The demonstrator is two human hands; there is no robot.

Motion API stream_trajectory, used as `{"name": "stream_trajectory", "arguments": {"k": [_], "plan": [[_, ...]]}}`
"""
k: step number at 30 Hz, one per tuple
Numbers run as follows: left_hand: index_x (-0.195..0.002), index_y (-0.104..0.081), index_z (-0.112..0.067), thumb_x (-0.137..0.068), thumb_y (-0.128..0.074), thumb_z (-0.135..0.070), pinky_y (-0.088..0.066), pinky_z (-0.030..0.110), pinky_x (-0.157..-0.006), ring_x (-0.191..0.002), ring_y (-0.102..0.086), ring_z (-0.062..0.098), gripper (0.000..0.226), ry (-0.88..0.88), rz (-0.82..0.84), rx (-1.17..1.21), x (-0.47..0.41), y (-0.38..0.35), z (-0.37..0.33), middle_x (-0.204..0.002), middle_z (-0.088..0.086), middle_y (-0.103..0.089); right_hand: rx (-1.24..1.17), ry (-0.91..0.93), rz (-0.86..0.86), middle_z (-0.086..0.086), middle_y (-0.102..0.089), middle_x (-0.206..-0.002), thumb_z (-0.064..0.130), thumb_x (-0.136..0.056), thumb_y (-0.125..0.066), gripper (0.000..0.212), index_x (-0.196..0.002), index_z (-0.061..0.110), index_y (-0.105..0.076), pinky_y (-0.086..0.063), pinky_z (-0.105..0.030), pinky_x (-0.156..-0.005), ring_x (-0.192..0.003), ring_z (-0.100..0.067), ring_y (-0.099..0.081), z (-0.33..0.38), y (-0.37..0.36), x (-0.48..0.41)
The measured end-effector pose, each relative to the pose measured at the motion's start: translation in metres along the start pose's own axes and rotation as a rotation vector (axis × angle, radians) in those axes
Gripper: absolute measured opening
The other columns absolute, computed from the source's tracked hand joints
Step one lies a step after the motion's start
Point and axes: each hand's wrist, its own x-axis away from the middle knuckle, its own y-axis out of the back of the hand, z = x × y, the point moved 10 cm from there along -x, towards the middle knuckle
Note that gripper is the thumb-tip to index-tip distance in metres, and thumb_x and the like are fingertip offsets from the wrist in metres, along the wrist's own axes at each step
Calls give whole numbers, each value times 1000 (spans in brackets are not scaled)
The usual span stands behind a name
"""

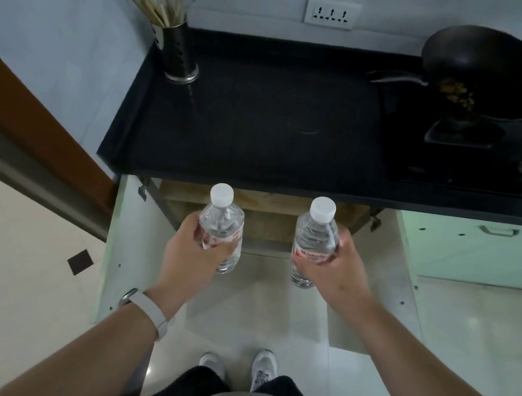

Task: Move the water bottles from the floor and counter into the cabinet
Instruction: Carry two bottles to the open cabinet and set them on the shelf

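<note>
Plastic water bottles, clear with white caps and red-printed labels, are held upright at the centre of the frame, one in each grip. The left grip (193,248) is clamped round the label band of the left bottle (222,226), its fingers curled across the front and the bottle's base showing below them. The right grip (337,269) is wrapped the same way round the right bottle (314,235), thumb on the near side. Both bottles are off the floor and in front of the open cabinet (260,218), whose brown interior shows just under the counter edge; their caps reach up to about that edge. The cabinet's pale doors (132,247) are swung out to either side of the arms. Above, the black counter (263,124) carries a perforated metal holder (179,52) of chopsticks at upper left and a dark wok (485,71) with some food in it on a stove (461,148) at upper right. A white wall socket (332,13) sits on the pale wall behind. A white-strapped watch (143,309) is on the left wrist, and white shoes (264,369) stand on the glossy tiled floor (254,304) at lower centre.
</note>
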Motion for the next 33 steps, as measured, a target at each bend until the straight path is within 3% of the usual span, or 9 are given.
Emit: {"name": "stream_trajectory", "arguments": {"k": [3,10,15,18,21,26,31,33], "plan": [[-119,-54,-43,-70,-86,-42,-58,42,-88,-98,-67,3,58,-5,-16,-9,-1,-2,1,-104,-28,-67,11,11,22,20,-63,-104,37,-70,-86,68,-120,45,-41,-49,-26,-81,-93,0,-62,-8,-4,-11],[-120,-53,-36,-76,-87,-31,-56,38,-92,-99,-63,1,56,15,-6,-68,-17,-3,13,-106,-22,-66,-5,-61,31,17,-62,-108,35,-70,-85,74,-131,36,-42,-50,-30,-85,-98,-4,-62,-30,-17,-29],[-110,-54,-45,-70,-87,-42,-58,39,-87,-99,-65,3,51,39,83,-81,-57,-20,47,-104,-23,-66,14,-109,23,21,-61,-104,36,-71,-85,66,-117,46,-38,-47,-22,-73,-92,-1,-61,-47,-37,-54],[-111,-56,-44,-70,-86,-44,-59,38,-86,-99,-66,4,51,45,129,-100,-85,-35,74,-107,-20,-68,13,-142,-6,20,-61,-106,37,-71,-85,69,-121,45,-39,-47,-21,-73,-93,-1,-61,-64,-56,-73],[-104,-54,-45,-74,-86,-38,-53,29,-85,-97,-62,-2,45,44,127,-116,-111,-48,102,-105,-23,-65,-10,-149,-24,22,-60,-107,35,-71,-86,74,-129,41,-40,-48,-22,-77,-95,0,-61,-85,-79,-95],[-114,-54,-37,-75,-87,-34,-42,11,-71,-93,-60,-6,51,36,104,-100,-160,-78,154,-101,-24,-63,-46,-124,-28,26,-61,-105,32,-72,-87,73,-126,44,-39,-49,-20,-80,-95,4,-62,-131,-122,-142],[-110,-58,-39,-72,-88,-37,-51,27,-80,-94,-64,2,49,-10,58,-106,-213,-109,217,-99,-21,-66,-54,-55,-58,28,-58,-103,28,-73,-86,71,-120,44,-36,-45,-6,-67,-90,16,-59,-180,-166,-193],[-112,-58,-39,-72,-88,-36,-50,25,-79,-94,-63,1,50,-28,41,-93,-231,-121,241,-100,-22,-66,-60,-16,-56,30,-57,-103,25,-73,-86,71,-120,43,-37,-44,-2,-63,-89,22,-57,-198,-184,-213]]}}
